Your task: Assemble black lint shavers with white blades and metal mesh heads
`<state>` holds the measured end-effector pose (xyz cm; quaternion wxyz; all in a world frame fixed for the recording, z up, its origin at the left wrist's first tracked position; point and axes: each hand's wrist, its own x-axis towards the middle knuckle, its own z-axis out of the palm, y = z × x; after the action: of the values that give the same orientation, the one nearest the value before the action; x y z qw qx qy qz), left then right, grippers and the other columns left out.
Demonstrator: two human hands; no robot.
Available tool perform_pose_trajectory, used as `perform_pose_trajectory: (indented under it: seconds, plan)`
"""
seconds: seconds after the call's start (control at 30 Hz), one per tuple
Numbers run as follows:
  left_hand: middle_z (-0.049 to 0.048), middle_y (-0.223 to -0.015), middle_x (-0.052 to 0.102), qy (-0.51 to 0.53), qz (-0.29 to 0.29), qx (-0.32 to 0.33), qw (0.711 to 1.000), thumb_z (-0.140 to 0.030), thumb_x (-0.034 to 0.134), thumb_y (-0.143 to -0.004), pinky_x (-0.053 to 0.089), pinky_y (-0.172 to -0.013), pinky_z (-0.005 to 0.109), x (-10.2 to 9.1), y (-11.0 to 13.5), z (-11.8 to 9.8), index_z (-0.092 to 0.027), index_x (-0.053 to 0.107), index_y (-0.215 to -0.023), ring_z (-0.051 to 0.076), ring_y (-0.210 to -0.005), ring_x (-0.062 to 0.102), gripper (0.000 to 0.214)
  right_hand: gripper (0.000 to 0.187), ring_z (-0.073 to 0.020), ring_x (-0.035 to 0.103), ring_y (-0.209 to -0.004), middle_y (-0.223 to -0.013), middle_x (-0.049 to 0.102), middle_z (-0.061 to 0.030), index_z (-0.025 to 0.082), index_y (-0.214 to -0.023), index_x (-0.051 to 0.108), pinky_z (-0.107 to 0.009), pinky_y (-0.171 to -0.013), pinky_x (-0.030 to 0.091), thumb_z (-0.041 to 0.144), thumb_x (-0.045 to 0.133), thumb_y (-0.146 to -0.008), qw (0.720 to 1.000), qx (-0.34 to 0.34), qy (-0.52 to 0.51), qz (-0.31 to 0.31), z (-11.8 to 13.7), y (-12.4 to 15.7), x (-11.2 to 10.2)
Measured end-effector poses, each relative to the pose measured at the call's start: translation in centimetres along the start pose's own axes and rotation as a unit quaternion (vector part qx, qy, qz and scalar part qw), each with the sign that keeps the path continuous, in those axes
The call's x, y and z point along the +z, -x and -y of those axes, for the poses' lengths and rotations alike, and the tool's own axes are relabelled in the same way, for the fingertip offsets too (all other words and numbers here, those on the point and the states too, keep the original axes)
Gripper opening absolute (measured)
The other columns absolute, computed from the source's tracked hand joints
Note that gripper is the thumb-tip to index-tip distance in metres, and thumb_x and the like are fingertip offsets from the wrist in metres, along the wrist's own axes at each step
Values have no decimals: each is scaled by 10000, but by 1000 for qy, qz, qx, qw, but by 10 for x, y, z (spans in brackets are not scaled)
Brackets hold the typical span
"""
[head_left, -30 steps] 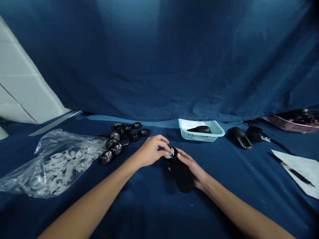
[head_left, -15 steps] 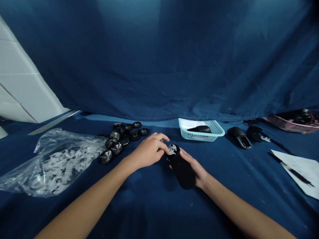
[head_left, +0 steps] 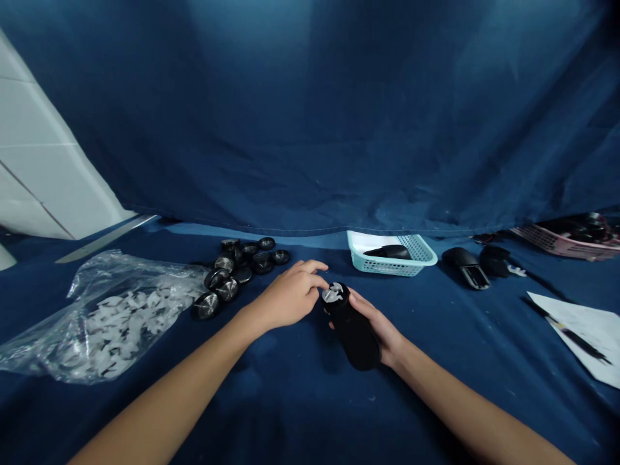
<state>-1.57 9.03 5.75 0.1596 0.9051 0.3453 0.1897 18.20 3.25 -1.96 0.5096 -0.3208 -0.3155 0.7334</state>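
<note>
Your right hand point(head_left: 375, 330) wraps around the black oval part point(head_left: 353, 337) to keep it steady over the blue cloth point(head_left: 290, 403), while your left hand point(head_left: 285, 298) holds its fingers point(head_left: 314, 266) close together, just beside the white star piece point(head_left: 332, 292) on top.

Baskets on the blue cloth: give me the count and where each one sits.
2. A pale teal plastic basket sits at the back of the blue cloth, near the centre of the view. A pink plastic basket sits at the far right, cut off by the edge. Others may be out of view.
</note>
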Motion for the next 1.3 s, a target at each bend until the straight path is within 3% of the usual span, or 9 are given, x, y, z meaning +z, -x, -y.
perform_pose_trajectory:
  seconds: [0.2, 0.5, 0.7, 0.83, 1.0, 1.1, 1.3]
  plan:
    - [24, -1476, 453, 61, 38, 2, 997, -41, 392, -855, 371, -1129, 410, -4, 0, -10, -269, 661, -1198, 214, -1354, 437, 492, 447, -187, 692, -791, -1063, 708, -53, 258, -1290, 571, -363, -800, 534, 365, 676, -869, 1000, 2, -8, -3, 0, 0, 0]
    - [-2, -1427, 503, 33, 19, 12, 999, -53, 446, -853, 416, -1080, 446, -8, 3, -13, -300, 724, -1044, 248, -1300, 483, 418, 399, -221, 666, -989, -1149, 686, -67, 253, -1260, 594, -389, -892, 514, 378, 651, -885, 1000, -5, -17, 9, -1, -1, -3]
    - [5, -1388, 531, -28, -10, 26, 999, -128, 480, -891, 400, -1065, 486, -8, 4, -12, -278, 743, -931, 265, -1283, 472, 306, 412, -223, 673, -986, -1142, 697, -69, 253, -1259, 592, -399, -907, 511, 383, 663, -875, 1000, -8, -16, 15, -1, -1, -3]
    - [24, -1254, 611, -20, -42, 17, 999, -147, 511, -879, 454, -987, 433, -6, 2, -14, -243, 715, -890, 238, -1135, 565, 225, 412, -204, 684, -905, -1111, 705, -57, 258, -1263, 595, -390, -886, 521, 383, 662, -877, 1000, -10, -10, 13, -1, -1, -3]
    - [19, -974, 691, 46, -43, -54, 997, -267, 630, -854, 516, -746, 313, 1, -1, -16, -270, 725, -1056, 181, -791, 634, 224, 409, -188, 693, -840, -1072, 714, -43, 264, -1271, 594, -370, -843, 528, 367, 663, -881, 1000, -11, 1, 9, 0, 0, -2]
    - [-5, -987, 717, 70, -39, -49, 996, -257, 638, -857, 512, -767, 299, 5, -1, -14, -308, 752, -1040, 176, -805, 647, 221, 441, -194, 699, -805, -1063, 717, -52, 264, -1299, 573, -362, -799, 525, 381, 657, -883, 1000, -11, 11, 13, 0, 1, -1]
    - [-4, -984, 741, 60, -37, -41, 997, -256, 666, -841, 506, -761, 294, 9, 0, -7, -317, 768, -1012, 196, -864, 675, 208, 438, -216, 679, -924, -1131, 702, -73, 249, -1278, 588, -376, -839, 520, 372, 678, -868, 1000, -15, 19, 10, -1, 2, 1]
